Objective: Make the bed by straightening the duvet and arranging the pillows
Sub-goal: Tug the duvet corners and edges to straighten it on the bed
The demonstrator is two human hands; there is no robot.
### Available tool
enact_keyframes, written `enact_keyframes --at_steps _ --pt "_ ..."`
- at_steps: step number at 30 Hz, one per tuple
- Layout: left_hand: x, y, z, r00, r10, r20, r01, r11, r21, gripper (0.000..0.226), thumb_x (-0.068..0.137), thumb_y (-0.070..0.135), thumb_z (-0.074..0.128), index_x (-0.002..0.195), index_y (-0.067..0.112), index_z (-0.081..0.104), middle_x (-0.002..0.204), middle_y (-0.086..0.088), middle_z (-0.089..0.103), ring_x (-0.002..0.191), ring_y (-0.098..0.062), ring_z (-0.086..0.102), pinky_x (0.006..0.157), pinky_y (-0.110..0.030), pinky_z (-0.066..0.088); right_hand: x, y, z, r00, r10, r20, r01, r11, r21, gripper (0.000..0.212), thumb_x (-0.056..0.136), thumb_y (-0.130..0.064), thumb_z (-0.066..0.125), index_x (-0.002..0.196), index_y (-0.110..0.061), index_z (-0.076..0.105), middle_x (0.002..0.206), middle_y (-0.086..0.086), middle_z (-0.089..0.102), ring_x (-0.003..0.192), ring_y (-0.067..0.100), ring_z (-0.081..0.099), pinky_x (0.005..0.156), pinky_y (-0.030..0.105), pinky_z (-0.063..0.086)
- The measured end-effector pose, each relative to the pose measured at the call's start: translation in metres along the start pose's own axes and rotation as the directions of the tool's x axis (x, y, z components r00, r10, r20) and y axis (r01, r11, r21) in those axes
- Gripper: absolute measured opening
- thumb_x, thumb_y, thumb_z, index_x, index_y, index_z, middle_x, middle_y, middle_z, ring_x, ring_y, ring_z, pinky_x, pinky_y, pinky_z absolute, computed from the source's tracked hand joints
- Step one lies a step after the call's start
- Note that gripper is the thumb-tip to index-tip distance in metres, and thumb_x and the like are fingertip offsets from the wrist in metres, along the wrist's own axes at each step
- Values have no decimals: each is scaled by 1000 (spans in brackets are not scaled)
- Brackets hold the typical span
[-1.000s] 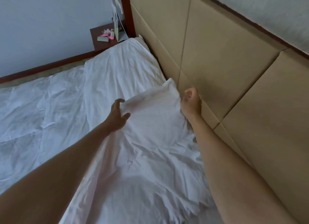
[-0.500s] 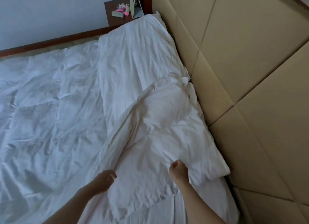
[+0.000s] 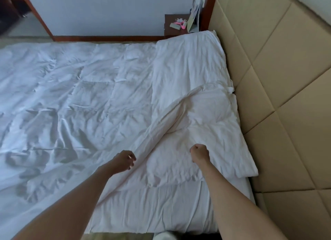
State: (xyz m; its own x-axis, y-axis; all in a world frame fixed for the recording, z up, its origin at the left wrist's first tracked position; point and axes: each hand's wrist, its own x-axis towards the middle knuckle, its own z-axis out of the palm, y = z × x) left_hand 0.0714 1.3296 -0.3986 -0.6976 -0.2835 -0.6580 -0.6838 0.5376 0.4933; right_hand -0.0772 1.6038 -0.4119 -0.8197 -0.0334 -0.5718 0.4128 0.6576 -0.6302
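Head view: both hands are working the folded top band of the white duvet (image 3: 188,89) near the padded headboard (image 3: 279,78). Left hand (image 3: 123,162) is pinching a raised ridge of the fabric, fingers curled narrow. Right hand (image 3: 199,153) is sitting fisted on the duvet; can't tell if cloth is inside the fist. Duvet is lying wrinkled across the whole bed. Nightstand (image 3: 172,24) is standing at the far corner.
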Motion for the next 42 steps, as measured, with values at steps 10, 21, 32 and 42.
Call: enact_keyframes --at_steps 10,21,32,42 --pt "-154 -145 -31 987 -42 -156 15 985 -171 23 89 0 42 91 9 64 83 -10 71 65 -19 66 48 -19 43 -167 -32 107 974 -183 133 190 981 -43 28 91 -3 39 72 -6 59 73 9 58 63 21 53 70 38 56" --pt "-201 -245 -28 967 -146 -206 77 948 -309 24 89 -1 42 87 11 64 83 -8 72 65 -17 66 49 -17 44 -210 -25 210 960 -127 248 156 983 -100 30 92 -2 38 74 -3 61 73 11 64 51 19 50 49 25 46" --pt "-140 -310 -52 953 -250 -173 191 935 -298 24 92 1 43 91 13 64 87 -10 71 72 -17 65 73 -31 56 -132 -15 337 911 258 323 -300 950 87 46 84 -23 68 123 -4 53 114 13 56 98 28 58 60 34 53" --pt "-79 -299 -37 969 -235 -73 208 941 -265 24 94 5 42 94 16 63 87 -4 70 78 -16 66 75 -31 56 -91 -6 380 833 414 367 -539 755 372 95 74 -38 84 150 -13 33 141 6 49 123 27 53 98 38 48"
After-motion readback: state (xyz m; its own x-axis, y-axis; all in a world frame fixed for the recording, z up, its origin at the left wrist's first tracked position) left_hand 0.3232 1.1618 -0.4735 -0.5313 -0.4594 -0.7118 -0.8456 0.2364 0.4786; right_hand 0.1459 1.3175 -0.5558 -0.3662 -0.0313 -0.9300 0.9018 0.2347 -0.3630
